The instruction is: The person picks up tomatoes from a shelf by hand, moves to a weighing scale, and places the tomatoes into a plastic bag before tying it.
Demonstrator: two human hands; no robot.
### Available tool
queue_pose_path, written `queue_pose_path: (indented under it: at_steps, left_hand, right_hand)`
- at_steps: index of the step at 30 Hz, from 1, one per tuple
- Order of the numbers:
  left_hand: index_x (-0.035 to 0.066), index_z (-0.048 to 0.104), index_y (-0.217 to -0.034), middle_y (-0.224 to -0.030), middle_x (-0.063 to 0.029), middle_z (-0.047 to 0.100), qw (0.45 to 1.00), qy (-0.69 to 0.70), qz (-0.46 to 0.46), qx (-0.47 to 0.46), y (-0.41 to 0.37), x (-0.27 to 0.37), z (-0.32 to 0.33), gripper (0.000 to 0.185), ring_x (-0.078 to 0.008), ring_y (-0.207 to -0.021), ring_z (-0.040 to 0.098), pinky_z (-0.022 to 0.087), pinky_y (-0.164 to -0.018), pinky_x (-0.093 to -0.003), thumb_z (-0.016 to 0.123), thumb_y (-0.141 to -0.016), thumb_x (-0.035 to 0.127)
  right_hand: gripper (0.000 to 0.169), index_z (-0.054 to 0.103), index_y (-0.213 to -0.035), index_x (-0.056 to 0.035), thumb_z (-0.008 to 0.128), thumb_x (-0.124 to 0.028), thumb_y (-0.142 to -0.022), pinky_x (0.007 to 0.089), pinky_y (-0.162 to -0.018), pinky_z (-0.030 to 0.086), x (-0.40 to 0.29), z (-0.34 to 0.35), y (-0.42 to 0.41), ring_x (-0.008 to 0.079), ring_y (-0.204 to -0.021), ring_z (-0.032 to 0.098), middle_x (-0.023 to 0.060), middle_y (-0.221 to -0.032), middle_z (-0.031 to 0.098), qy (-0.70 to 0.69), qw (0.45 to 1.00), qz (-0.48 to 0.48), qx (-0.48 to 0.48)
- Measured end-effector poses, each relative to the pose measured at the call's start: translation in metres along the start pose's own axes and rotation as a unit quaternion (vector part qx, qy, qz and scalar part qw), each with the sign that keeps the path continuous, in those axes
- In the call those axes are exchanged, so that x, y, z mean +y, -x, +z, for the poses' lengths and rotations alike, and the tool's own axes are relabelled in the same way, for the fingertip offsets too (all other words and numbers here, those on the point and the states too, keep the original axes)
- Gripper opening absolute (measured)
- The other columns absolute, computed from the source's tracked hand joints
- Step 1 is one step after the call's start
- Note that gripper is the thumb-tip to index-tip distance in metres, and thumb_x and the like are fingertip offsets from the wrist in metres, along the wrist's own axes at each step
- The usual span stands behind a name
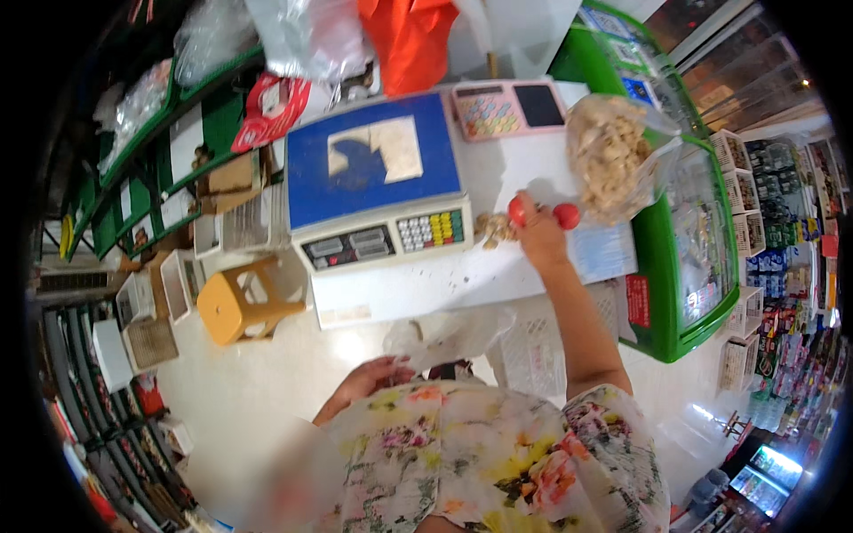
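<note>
My right hand [541, 234] reaches over the white counter, its fingers around a red tomato-like fruit [516, 210]. A second red fruit [566, 216] lies just right of that hand. Small brownish pieces [495, 229] lie in a heap to its left, beside a blue-topped weighing scale [380, 166]. Down by my body, my left hand [376, 376] has its fingers on a thin clear plastic bag [446, 336]; part of the hand is hidden by the shirt. Behind the right hand stands a clear bag of light brown pieces [610, 160].
A pink calculator [508, 110] lies behind the scale. A green-framed chest freezer [700, 266] borders the counter at right. Below the counter's front stands a white plastic basket [533, 356]. A yellow stool [246, 303] is at left, near green shelves [143, 180].
</note>
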State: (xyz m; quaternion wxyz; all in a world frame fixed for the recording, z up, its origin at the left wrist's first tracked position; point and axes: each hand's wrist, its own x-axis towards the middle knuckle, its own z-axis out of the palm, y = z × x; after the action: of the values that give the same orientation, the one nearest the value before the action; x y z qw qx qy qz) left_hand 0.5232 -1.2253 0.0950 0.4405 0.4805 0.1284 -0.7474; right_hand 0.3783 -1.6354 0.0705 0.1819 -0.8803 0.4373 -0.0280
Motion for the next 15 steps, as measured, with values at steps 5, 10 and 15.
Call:
queue_pose_path:
  at_steps: [5, 10, 15]
  left_hand:
    - [0.008, 0.024, -0.152, -0.124, -0.0144, 0.061, 0.991, -0.057, 0.03, -0.118, 0.001, -0.001, -0.002, 0.055, -0.019, -0.112, 0.06, 0.046, -0.099, -0.0294, 0.047, -0.103, 0.017]
    - [0.011, 0.016, -0.155, -0.122, -0.0111, 0.062, 0.976, -0.147, 0.011, -0.16, 0.001, 0.006, 0.004, 0.066, -0.0161, -0.114, 0.058, 0.043, -0.098, -0.0262, 0.052, -0.101, 0.022]
    - [0.014, 0.017, -0.155, -0.121, -0.0103, 0.062, 0.978, -0.125, 0.012, -0.168, 0.028, 0.026, 0.033, 0.069, -0.0155, -0.113, 0.057, 0.044, -0.097, -0.0254, 0.055, -0.098, 0.023]
  right_hand:
    - [0.057, 0.045, -0.135, -0.0114, 0.07, -0.028, -0.087, 0.0389, -0.078, 0.054, -0.033, -0.033, 0.071, 0.0224, -0.094, 0.063, 0.0111, -0.111, 0.062, -0.54, 0.81, 0.124, -0.191]
    - [0.047, 0.054, -0.12, -0.0099, 0.074, -0.034, -0.085, 0.0386, -0.06, 0.058, -0.057, 0.057, 0.159, 0.0229, -0.07, 0.067, 0.0094, -0.091, 0.066, -0.645, 0.448, 0.374, -0.493]
    - [0.032, 0.055, -0.11, -0.0136, 0.071, -0.027, -0.086, 0.0551, -0.077, 0.054, -0.09, 0.172, 0.186, 0.0268, -0.093, 0.06, 0.0104, -0.106, 0.06, -0.621, 0.472, 0.479, -0.402]
